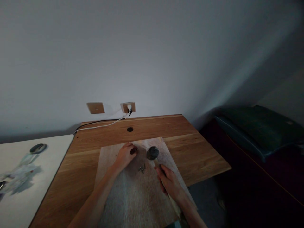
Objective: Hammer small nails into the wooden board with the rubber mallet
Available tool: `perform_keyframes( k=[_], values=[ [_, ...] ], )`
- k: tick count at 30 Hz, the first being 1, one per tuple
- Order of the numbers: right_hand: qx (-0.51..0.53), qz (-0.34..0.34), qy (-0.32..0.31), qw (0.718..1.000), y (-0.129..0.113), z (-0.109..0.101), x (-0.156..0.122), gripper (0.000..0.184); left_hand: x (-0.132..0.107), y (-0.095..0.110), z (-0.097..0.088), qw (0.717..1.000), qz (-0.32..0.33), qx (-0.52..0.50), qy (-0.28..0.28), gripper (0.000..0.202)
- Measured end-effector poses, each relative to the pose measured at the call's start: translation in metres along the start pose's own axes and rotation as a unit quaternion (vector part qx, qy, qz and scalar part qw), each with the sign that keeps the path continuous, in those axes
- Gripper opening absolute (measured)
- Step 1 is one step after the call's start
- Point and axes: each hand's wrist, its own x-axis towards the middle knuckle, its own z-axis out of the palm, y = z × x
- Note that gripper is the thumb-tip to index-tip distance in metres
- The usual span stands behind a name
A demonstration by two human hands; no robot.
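My right hand (169, 180) is wrapped around the wooden handle of a mallet (152, 153), its round dark head raised over the board. On the left, my left hand (125, 154) rests near the upper part of a pale wooden board (128, 196), fingers curled and pinched together. Something dark shows at its fingertips, too small and dim to name. Between the two hands lies a small pile of metal screws or nails (142, 168); which of the two I cannot tell.
The board lies on a wooden desk (204, 152) with a cable hole (129, 129). Cables (102, 126) run to a wall socket (129, 107). At left, a white table (54, 148) bears a roll of tape (38, 148) and crumpled plastic (20, 177). A dark cushion (261, 129) lies right.
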Motion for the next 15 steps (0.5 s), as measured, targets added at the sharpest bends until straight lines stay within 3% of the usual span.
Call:
perform_keyframes(
  k=[8, 15],
  values=[
    [-0.002, -0.032, -0.017, 0.999, -0.033, 0.017, 0.030, 0.025, -0.001, -0.002, 0.001, 1.000, 0.025, -0.016, 0.007, 0.022],
    [-0.011, -0.033, -0.013, 0.999, -0.034, 0.025, 0.037, 0.029, -0.002, -0.002, 0.004, 0.998, 0.015, -0.042, 0.039, 0.012]
  ],
)
